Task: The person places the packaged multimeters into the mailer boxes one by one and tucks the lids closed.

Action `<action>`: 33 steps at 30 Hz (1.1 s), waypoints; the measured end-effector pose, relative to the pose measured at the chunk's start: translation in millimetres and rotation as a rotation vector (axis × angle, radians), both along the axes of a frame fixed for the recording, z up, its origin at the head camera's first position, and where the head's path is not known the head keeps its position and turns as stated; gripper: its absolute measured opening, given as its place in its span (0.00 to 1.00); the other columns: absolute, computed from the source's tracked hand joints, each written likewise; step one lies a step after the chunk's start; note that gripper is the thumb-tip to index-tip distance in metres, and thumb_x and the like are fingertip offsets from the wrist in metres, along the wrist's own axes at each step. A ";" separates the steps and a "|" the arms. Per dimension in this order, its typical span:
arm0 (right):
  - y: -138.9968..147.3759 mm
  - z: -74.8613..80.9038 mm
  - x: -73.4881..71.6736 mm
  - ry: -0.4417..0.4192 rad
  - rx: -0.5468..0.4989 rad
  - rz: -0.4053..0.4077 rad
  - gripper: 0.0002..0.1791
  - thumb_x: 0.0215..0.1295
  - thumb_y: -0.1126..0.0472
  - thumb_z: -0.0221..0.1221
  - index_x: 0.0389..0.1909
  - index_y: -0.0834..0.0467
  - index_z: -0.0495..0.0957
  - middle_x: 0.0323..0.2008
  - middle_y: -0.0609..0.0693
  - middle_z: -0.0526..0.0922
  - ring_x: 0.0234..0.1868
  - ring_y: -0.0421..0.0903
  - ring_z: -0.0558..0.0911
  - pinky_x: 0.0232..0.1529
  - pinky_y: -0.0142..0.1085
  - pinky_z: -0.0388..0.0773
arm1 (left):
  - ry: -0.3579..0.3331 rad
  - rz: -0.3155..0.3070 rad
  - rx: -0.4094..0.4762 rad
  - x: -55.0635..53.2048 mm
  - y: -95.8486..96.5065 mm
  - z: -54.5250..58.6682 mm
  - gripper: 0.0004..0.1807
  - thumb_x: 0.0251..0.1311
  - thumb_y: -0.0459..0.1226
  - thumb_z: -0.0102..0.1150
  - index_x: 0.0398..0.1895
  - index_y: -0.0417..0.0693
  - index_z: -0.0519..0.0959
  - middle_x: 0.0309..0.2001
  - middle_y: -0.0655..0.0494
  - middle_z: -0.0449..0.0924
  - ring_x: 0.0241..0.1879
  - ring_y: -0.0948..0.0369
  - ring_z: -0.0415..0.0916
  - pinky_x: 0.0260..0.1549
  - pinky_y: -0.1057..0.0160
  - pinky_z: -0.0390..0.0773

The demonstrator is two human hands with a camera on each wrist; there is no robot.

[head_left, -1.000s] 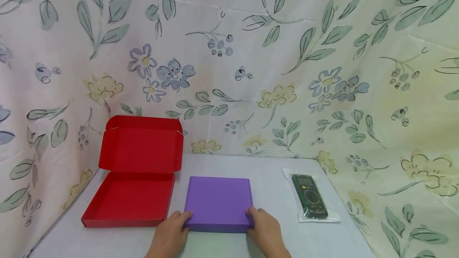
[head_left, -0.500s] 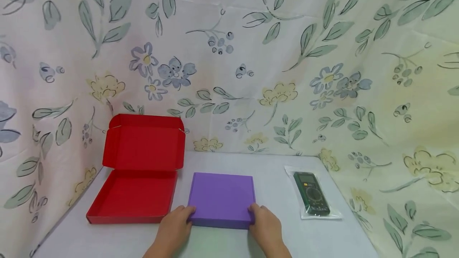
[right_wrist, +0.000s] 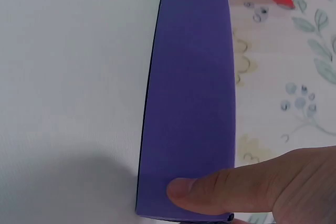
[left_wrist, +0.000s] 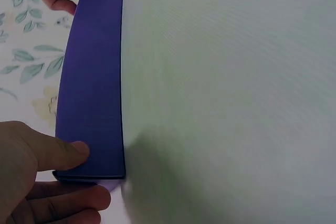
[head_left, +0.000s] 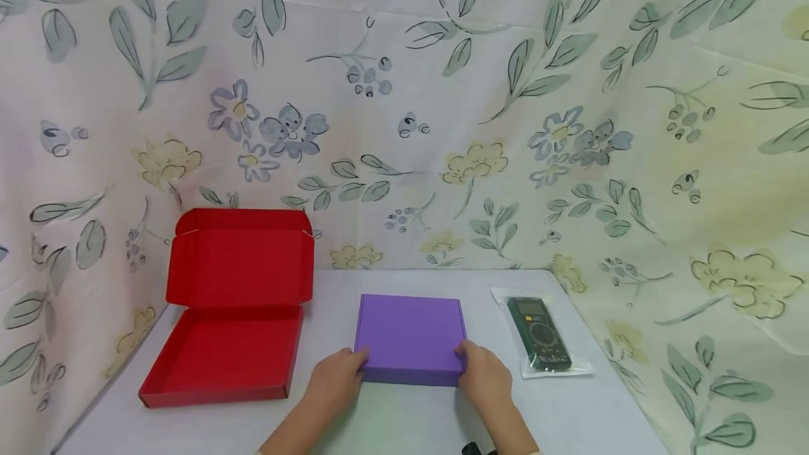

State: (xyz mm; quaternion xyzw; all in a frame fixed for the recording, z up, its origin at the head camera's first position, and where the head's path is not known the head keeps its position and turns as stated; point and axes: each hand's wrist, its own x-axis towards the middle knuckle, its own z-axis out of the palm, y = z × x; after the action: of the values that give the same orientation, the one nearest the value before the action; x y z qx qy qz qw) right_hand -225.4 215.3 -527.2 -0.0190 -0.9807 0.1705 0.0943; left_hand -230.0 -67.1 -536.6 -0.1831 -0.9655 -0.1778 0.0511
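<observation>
On the table [head_left: 404, 427], the left hand [head_left: 338, 379] and right hand [head_left: 487, 374] pinch the near corners of a purple box [head_left: 411, 332], which extends away between them. Left of the left hand, apart, stands a red box [head_left: 221, 350], lid raised. Beyond the right hand, rightward, lies a bagged multimeter [head_left: 539, 334]. Floral cloth [head_left: 404, 181] hangs farthest from both.

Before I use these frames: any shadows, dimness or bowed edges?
Head: brighter, purple box edges look straight; left wrist: dimmer, soft shadow on the table beside the box, one long edge bowed; right wrist: also dimmer, soft shadow lower left, one long edge bowed, probably lens distortion.
</observation>
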 end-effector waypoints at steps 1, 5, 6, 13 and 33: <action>4.1 0.4 -2.3 -0.003 -0.004 -0.006 0.26 0.37 0.74 0.73 0.43 0.56 0.85 0.39 0.58 0.88 0.41 0.59 0.87 0.35 0.53 0.83 | 0.000 -0.014 -0.013 -3.0 4.5 0.9 0.19 0.60 0.33 0.69 0.55 0.44 0.85 0.34 0.51 0.83 0.33 0.57 0.81 0.35 0.55 0.84; 19.8 0.3 -10.2 0.003 -0.007 -0.024 0.24 0.40 0.75 0.70 0.42 0.57 0.85 0.40 0.59 0.88 0.42 0.60 0.87 0.34 0.54 0.83 | -0.015 -0.053 -0.106 -13.0 24.3 7.8 0.21 0.60 0.32 0.68 0.58 0.40 0.83 0.35 0.47 0.83 0.35 0.53 0.82 0.36 0.54 0.84; 23.5 0.1 -12.4 0.004 -0.004 -0.031 0.23 0.41 0.76 0.69 0.42 0.57 0.85 0.41 0.59 0.88 0.42 0.60 0.87 0.34 0.54 0.82 | -0.007 -0.062 -0.130 -15.8 29.5 8.5 0.22 0.60 0.32 0.67 0.59 0.39 0.83 0.36 0.46 0.84 0.36 0.52 0.83 0.37 0.53 0.84; 45.2 4.2 -36.5 -0.046 0.039 -0.087 0.21 0.47 0.76 0.68 0.44 0.57 0.84 0.42 0.60 0.88 0.41 0.61 0.86 0.32 0.55 0.82 | 0.081 -0.101 -0.225 -40.2 62.8 9.1 0.19 0.62 0.32 0.65 0.57 0.36 0.82 0.36 0.44 0.85 0.38 0.50 0.85 0.38 0.54 0.85; 89.4 14.1 -109.1 -0.096 0.118 -0.115 0.15 0.58 0.71 0.68 0.46 0.57 0.86 0.41 0.60 0.83 0.46 0.63 0.82 0.41 0.61 0.81 | -0.011 -0.100 -0.406 -100.2 126.1 25.5 0.05 0.63 0.32 0.64 0.30 0.47 0.80 0.27 0.54 0.78 0.31 0.58 0.80 0.33 0.55 0.84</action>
State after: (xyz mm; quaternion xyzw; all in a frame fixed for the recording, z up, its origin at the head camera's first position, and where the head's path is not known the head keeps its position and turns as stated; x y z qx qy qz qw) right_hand -334.5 304.7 -513.1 -0.0779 -0.9896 0.1058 0.0579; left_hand -330.3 59.0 -511.1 -0.2363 -0.9715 0.0174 -0.0010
